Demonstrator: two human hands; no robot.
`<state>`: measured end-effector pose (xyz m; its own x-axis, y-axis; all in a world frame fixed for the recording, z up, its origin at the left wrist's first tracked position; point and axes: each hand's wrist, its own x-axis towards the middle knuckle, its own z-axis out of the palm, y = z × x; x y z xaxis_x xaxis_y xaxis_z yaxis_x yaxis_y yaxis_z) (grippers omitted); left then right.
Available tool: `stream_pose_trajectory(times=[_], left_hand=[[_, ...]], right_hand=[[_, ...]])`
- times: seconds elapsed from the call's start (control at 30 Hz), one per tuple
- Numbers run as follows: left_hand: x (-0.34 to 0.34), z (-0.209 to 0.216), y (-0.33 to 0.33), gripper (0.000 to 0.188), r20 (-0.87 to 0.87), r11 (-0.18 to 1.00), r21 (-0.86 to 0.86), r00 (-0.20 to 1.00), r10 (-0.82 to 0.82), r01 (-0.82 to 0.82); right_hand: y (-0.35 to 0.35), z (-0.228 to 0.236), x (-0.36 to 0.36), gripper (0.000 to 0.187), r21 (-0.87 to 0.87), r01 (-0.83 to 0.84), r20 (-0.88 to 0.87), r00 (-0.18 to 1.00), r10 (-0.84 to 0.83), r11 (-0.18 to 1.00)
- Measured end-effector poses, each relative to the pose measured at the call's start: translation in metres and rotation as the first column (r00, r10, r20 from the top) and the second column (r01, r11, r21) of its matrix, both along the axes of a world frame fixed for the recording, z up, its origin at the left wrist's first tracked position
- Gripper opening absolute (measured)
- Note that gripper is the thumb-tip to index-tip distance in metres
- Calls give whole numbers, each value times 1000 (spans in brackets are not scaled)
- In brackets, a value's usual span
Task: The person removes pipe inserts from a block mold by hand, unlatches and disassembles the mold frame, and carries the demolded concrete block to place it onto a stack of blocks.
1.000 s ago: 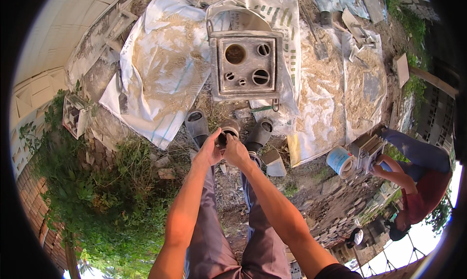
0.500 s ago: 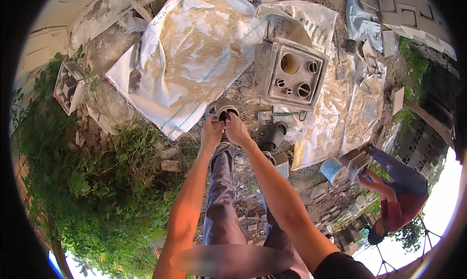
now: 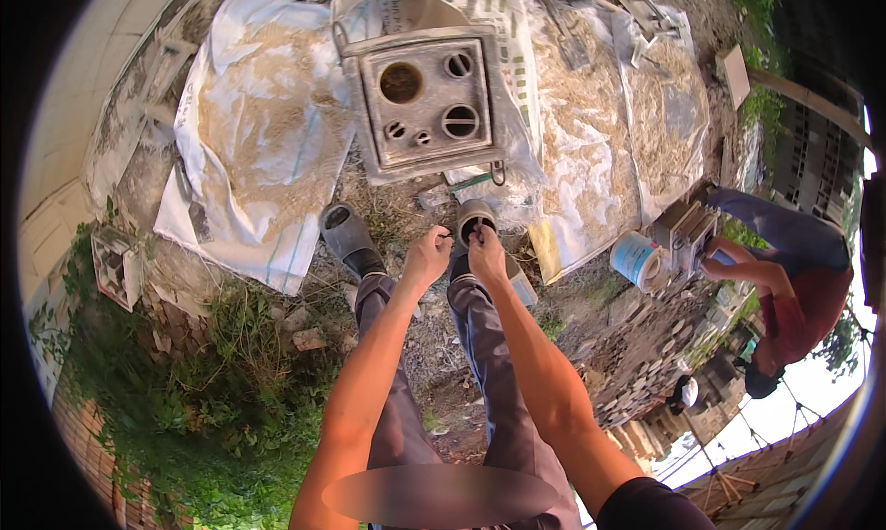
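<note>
Head view, left hand [image 3: 426, 256], right hand [image 3: 484, 248] pinching wire [image 3: 454, 237]

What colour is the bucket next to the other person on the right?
The bucket is light blue with a white rim, lying tilted by the other person's hand; the head view shows it best.

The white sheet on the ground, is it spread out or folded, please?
Spread out: the white sheet lies open on the ground, wrinkled, strewn with straw-coloured material.

Sunlit outdoor yard: bare stony ground [image 3: 591, 318], white woven sacks spread flat [image 3: 258, 151], green weeds [image 3: 185, 410], pale wall [image 3: 101, 78].
</note>
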<state>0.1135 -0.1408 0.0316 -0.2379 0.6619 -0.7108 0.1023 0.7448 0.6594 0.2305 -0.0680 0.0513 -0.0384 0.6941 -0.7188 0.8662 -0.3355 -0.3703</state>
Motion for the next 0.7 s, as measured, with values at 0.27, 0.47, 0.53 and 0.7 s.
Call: stream_pose_trajectory(times=[0.27,0.47,0.53,0.7], left_hand=[[80,-26,67,29,22,1000,16,1000,-20,19],[112,-2,90,57,559,815,-546,639,528,-195],[95,-15,47,66,590,747,-576,463,661,-332],[59,-4,-32,45,544,482,-714,30,838,-508]], right_hand=[[71,-3,105,33,46,-50,87,995,46,998],[60,9,131,34,43,-414,-116,902,416,909],[32,21,97,40,39,-493,-195,850,490,869],[-17,34,50,40,203,-757,-303,554,775,620]])
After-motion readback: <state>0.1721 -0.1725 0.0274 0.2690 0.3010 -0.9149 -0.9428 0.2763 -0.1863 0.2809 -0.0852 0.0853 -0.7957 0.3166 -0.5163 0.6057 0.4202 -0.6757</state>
